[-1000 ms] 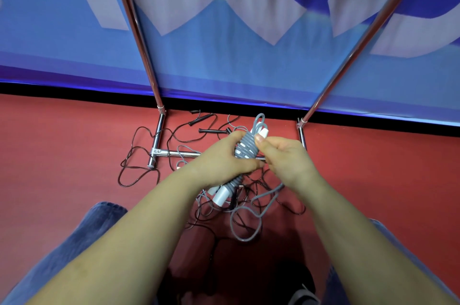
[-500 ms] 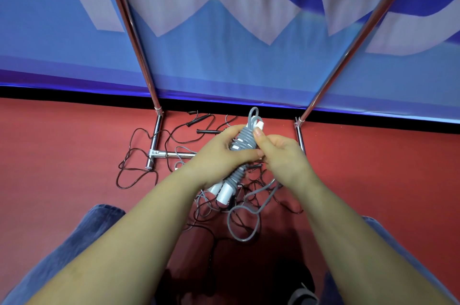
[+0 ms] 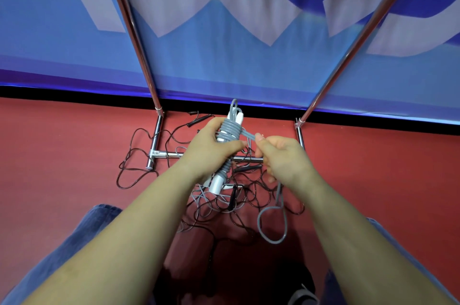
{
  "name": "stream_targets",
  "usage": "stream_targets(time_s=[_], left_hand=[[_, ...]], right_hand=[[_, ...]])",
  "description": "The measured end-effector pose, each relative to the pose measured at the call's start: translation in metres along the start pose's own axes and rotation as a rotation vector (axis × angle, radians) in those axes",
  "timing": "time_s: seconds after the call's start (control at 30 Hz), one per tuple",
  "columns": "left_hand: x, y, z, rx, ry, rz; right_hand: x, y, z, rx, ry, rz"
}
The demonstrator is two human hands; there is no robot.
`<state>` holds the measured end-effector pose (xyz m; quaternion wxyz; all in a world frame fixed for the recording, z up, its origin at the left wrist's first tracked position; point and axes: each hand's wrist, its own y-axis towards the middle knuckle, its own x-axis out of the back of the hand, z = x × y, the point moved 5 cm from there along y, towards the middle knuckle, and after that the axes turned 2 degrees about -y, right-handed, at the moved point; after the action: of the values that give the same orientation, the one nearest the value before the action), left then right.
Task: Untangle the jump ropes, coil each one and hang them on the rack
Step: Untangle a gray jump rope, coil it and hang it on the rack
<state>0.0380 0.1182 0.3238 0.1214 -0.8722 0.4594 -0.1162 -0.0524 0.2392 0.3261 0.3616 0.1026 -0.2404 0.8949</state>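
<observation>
Within left hand (image 3: 211, 148) fingers: grey rope (image 3: 230, 130).

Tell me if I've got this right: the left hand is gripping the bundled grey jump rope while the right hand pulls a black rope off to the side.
Not quite. In the head view the right hand pulls the same grey jump rope that the left hand grips, not a black one. The black ropes lie tangled on the floor.

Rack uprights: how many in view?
2. The left upright rises from the floor left of the hands; the right upright leans out to the right. The top of the rack is out of frame.
</observation>
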Motion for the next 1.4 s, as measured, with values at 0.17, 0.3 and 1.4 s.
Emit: stream_targets(time_s=[0.17, 0.3, 1.4], left_hand=[[0.0, -0.001, 0.0, -0.02, 0.172, -0.008], [0.0, -0.004, 0.001, -0.032, 0.38, 0.046], [-0.019, -0.022, 0.015, 0.126, 0.581, 0.536]], right_hand=[[0.001, -0.006, 0.01, 0.098, -0.111, -0.019], [0.001, -0.01, 0.011, 0.148, -0.202, 0.0], [0.01, -0.009, 0.006, 0.138, -0.329, -0.038]])
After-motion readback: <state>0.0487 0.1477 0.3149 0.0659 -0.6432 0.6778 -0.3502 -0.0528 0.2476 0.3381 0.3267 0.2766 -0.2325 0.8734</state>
